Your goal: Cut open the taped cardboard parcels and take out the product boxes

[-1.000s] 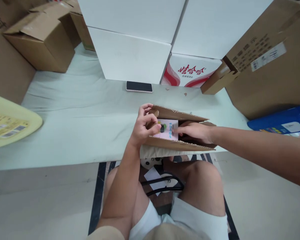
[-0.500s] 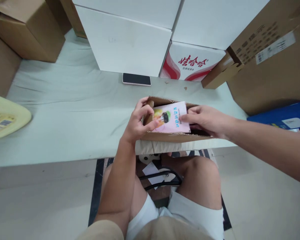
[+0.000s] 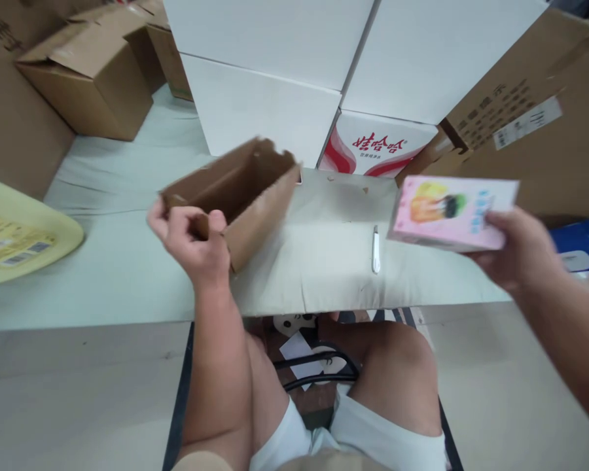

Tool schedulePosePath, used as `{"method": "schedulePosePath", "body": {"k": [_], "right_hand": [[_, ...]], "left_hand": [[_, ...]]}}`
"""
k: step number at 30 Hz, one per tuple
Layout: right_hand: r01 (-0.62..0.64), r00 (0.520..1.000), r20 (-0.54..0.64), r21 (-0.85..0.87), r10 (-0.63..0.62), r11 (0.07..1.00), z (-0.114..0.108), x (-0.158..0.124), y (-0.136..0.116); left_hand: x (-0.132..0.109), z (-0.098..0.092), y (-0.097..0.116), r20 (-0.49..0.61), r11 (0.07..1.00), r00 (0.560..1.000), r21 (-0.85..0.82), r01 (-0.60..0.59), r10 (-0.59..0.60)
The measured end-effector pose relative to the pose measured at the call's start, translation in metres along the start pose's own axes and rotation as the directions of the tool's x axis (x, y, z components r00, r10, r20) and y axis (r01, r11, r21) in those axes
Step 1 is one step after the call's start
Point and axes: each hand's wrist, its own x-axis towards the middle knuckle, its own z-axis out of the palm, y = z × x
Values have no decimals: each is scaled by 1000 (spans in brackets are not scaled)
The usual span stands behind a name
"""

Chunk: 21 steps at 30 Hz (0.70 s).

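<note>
Two hands work apart: the right hand point(image 3: 520, 252) grips the flat pink printed packet point(image 3: 449, 212) by its right end, held level above the pale table point(image 3: 127, 261), while the left hand point(image 3: 194, 242), fingers curled, pinches the open brown cardboard box point(image 3: 235, 193) by its near corner, tilted.

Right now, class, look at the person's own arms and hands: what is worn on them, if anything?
Both the left hand and the right hand are bare: no gloves, rings, watch or bracelet show. The forearms are uncovered, with no sleeves in view. Lower down, white fabric shorts cover the thighs.
</note>
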Motion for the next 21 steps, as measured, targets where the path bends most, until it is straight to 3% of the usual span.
{"method": "schedulePosePath", "body": {"k": [1,3,7,8,10,11,12,13,14,15,16,17,19,21], "right_hand": [[-1,1000,-11,-48,1,999,9,4,15],[117,993,21,-230,-115,966,34,11,40],[467,884,250,-427,-396,774,91,20,61],[518,854,307,-422,-420,744,102,21,62],[599,793,410,-384,-451,703,114,23,65],[636,760,445,-359,-474,683,115,24,69],[668,732,459,-333,-504,666,114,24,75],[689,714,449,-308,-538,656,111,24,84],[694,711,418,-284,-565,662,108,23,95],[679,726,375,-257,-576,688,105,21,108],[646,755,335,-227,-564,729,103,19,122],[601,787,309,-193,-534,775,103,16,136],[513,837,300,-136,-458,848,109,12,160],[467,857,300,-107,-419,878,120,9,175]], "left_hand": [[4,-2,-3,-115,999,993,35,-16,20],[9,-4,-5,-284,995,956,80,-54,75],[10,-1,15,-348,976,917,164,-145,195],[7,0,24,-380,948,877,229,-221,296],[-1,4,45,-432,863,750,318,-393,501],[-8,8,54,-417,835,724,298,-463,550],[-16,14,60,-390,845,751,202,-495,533],[-24,21,64,-282,885,843,54,-463,459],[-34,29,65,-71,928,932,-91,-360,355],[-43,39,61,162,960,956,-181,-214,244],[-53,48,55,386,977,912,-203,-63,139],[-61,58,47,549,982,835,-176,71,38],[-77,77,26,730,971,673,-56,233,-119],[-90,92,9,827,964,534,38,262,-178]]}}
